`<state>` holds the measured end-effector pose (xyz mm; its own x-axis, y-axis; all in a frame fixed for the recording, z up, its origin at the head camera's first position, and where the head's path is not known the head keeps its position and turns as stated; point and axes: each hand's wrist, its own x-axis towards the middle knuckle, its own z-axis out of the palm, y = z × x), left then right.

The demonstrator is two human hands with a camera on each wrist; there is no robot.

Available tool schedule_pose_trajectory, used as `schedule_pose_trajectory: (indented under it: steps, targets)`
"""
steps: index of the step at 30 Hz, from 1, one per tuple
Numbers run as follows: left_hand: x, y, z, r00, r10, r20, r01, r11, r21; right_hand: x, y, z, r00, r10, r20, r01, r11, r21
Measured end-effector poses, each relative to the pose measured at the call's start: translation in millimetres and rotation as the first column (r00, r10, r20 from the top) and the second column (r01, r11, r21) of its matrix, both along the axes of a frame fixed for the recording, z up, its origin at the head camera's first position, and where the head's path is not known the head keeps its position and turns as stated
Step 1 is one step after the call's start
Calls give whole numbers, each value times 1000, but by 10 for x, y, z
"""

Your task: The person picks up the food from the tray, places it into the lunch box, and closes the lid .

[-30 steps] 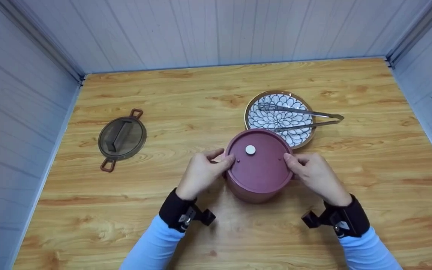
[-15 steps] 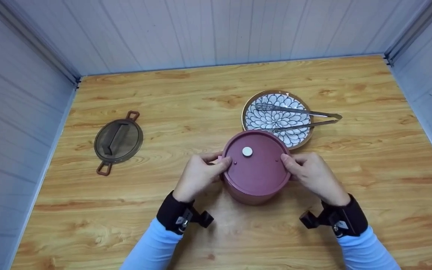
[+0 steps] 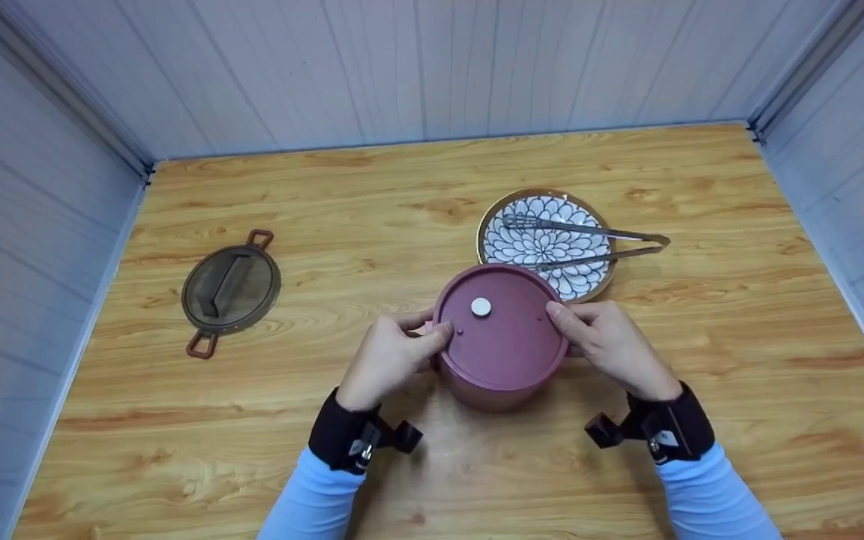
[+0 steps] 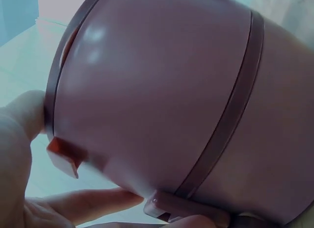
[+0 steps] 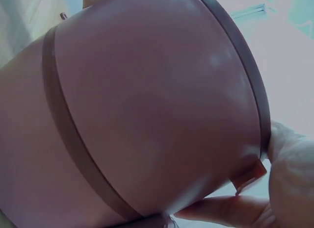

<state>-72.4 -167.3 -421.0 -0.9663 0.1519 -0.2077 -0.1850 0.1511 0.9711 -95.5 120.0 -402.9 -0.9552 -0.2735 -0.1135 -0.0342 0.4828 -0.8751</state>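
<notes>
A round maroon lidded container [image 3: 499,352] stands between both hands, its flat lid carrying a white round knob [image 3: 481,307]. My left hand [image 3: 394,356] holds its left side, the thumb on the lid's rim and the fingers lower down by a side latch [image 4: 66,159]. On the opposite side my right hand [image 3: 612,345] grips in the same way, thumb on the rim, index finger [image 5: 223,210] below the right latch [image 5: 250,176]. The wrist views show the curved wall with a darker band [image 4: 223,115] around it. Some fingers are hidden behind the container.
Just behind the container is a gold-rimmed plate [image 3: 486,225] with a flower pattern, partly overlapped by it. Metal tongs [image 3: 627,235] lie across the plate. A dark see-through lid [image 3: 259,292] with brown handles lies left on the wooden table [image 3: 357,217]; panelled walls [image 3: 372,67] enclose it.
The whole scene shifts slightly left in the head view. Both hands keep the same hold on the container, which stays in place beside the plate.
</notes>
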Motion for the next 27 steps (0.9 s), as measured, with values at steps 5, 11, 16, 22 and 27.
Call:
schedule_pose_trajectory:
  steps: [5, 11, 16, 22, 27]
  targets:
    - [-4, -33, 1, 1000, -19, 3, 19, 1000, 13, -38, -11, -8, 998, 33, 48, -31, 998, -45]
    - [-16, -43, 3, 999, -41, -36, 40, 999, -20, -69, 16, 7, 996, 63, 68, -61, 998, -30]
    - [-36, -45, 5, 996, -51, -69, 46, 996, -72, -77, 25, 0, 993, 71, 96, -64, 996, -68]
    - [-42, -62, 13, 995, -61, -81, 55, 995, -84, -78, 20, 0, 996, 68, 65, -66, 997, -26]
    - [-45, -71, 9, 993, -71, -98, 61, 993, -98, -76, 16, -4, 996, 60, 65, -58, 998, -28]
